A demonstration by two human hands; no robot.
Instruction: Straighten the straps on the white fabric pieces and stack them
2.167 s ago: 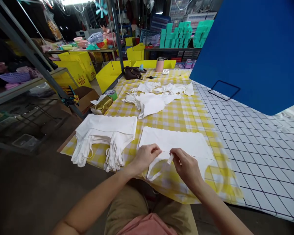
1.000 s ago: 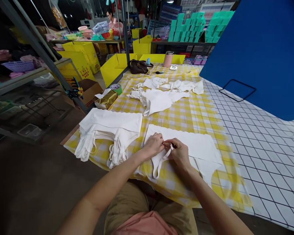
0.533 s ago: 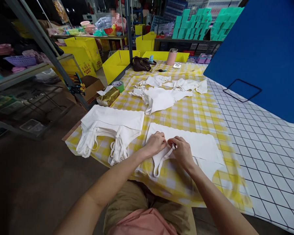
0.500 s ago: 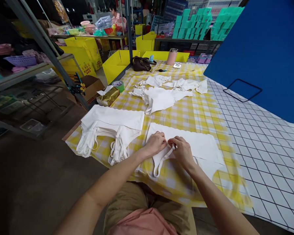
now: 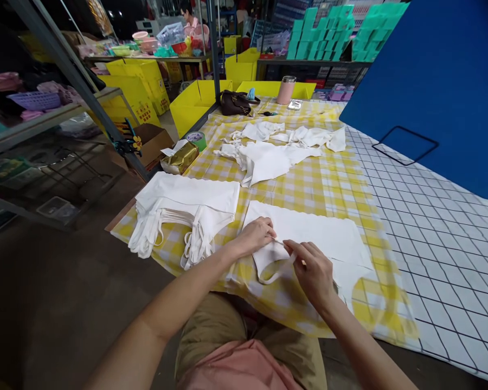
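Head camera view: your two bare hands are working low in the frame, right of centre, on one white garment (image 5: 317, 230) that is lying flat on the table. Your left hand (image 5: 257, 235) is pressing on its left part, fingers curling closed and pinching at the fabric. Your right hand (image 5: 313, 268) is closing thumb and fingertips on the same garment, just beside the left; whether it is also gripping the strap (image 5: 275, 277) that is looping beneath it, you cannot tell.

One stack of folded white garments (image 5: 191, 192) is lying left of centre, its many layers overlapping too closely to count. At least three loose white pieces (image 5: 268, 160) are spreading across the upper centre. Beyond them, one pink tumbler (image 5: 286, 91) is standing upright near one dark handbag (image 5: 233, 103); one green tape roll (image 5: 197, 141) is resting beside one gold packet (image 5: 183, 157).

A yellow-and-white checked cloth (image 5: 305, 184) is covering the table, with a black-lined white grid sheet (image 5: 431, 260) showing at right. One large, smooth blue panel (image 5: 415, 81) is filling the upper right. Teal boxes (image 5: 321, 35) are stacking up at upper centre-right, and one person (image 5: 192, 21) is appearing at upper left, behind a cluttered table. The garment is looking matte and thin, with a wavy upper edge.
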